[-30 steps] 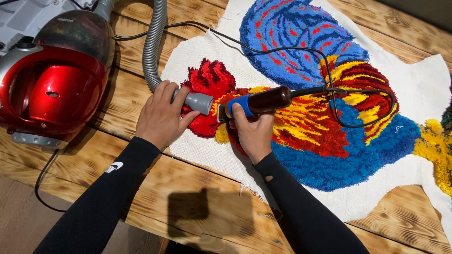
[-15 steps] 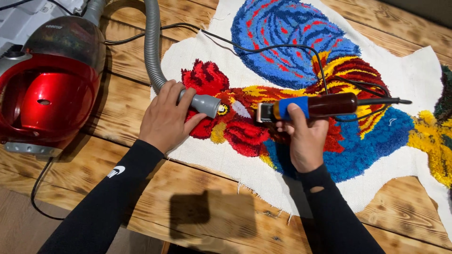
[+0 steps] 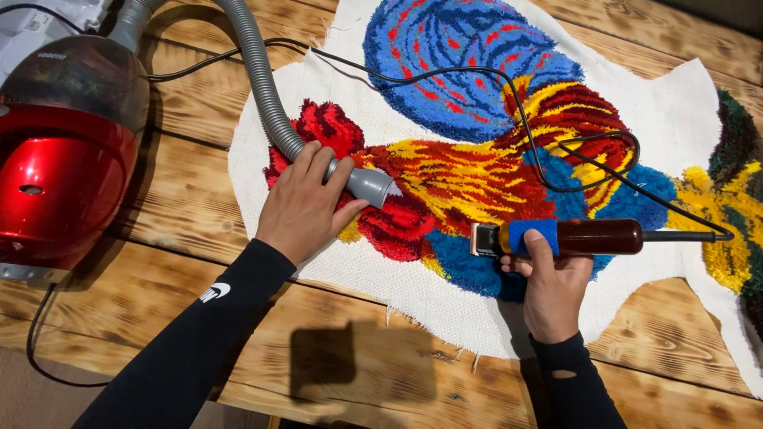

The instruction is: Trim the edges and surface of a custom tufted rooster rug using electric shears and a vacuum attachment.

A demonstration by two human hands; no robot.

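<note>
A tufted rug in red, yellow and blue yarn on white backing lies across a wooden table. My left hand grips the grey vacuum hose just behind its nozzle, which rests on the red pile. My right hand holds a dark brown electric clipper with a blue band, lying sideways, its blade end pointing left over the blue yarn. The clipper's black cord loops over the rug.
A red canister vacuum sits at the left on the wooden table. Its black cable hangs off the near edge. More yellow and dark green tufting lies at the right.
My right hand has carried the clipper to the right and down along the rug, from beside the nozzle to the blue patch. The left hand and hose have stayed about where they were.
</note>
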